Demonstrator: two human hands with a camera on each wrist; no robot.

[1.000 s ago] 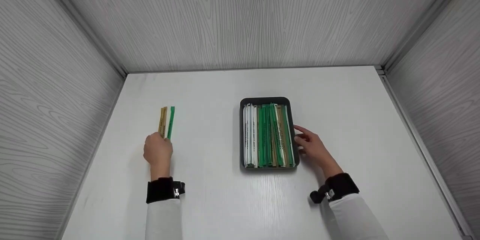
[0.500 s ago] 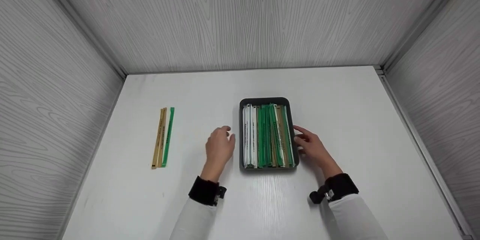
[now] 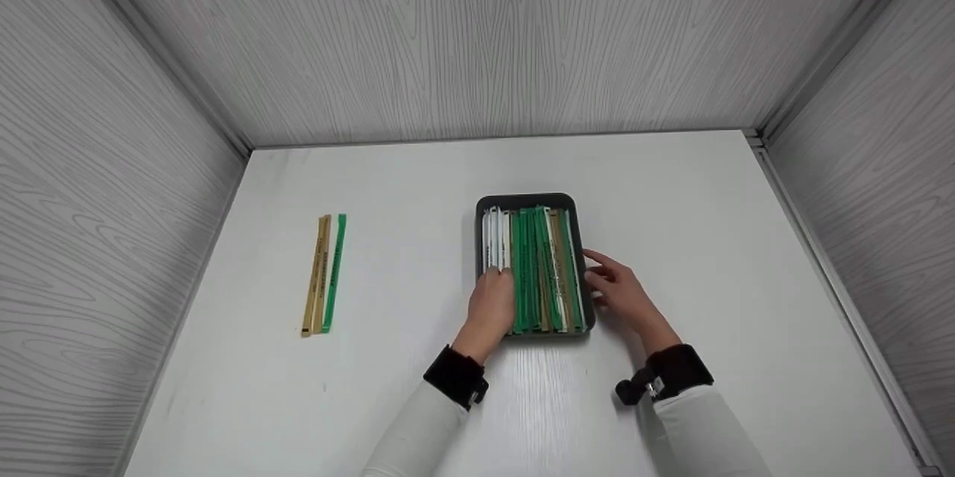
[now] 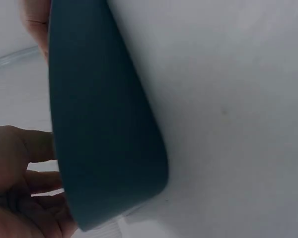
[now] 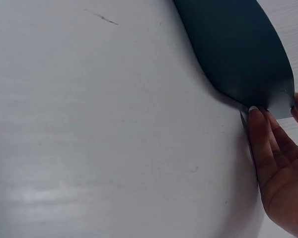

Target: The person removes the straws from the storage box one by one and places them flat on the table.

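A dark tray holds a row of slim stick sachets: white ones at the left, green ones mid-tray, and brown, green and white ones at the right. My left hand dips in over the white sachets, fingertips hidden among them; I cannot tell whether it pinches any. In the left wrist view my left hand reaches past the rim, its fingertips behind the tray wall. My right hand rests at the tray's right side. The right wrist view shows its fingers touching the outer wall.
On the white table, left of the tray, lie two brown sachets, side by side and overlapping, and a green sachet. Grey wood-grain panels enclose the table at the back and both sides.
My left hand has let go of the brown and green sachets at the left and moved right, into the tray over the white sachets. My right hand has stayed at the tray's side.
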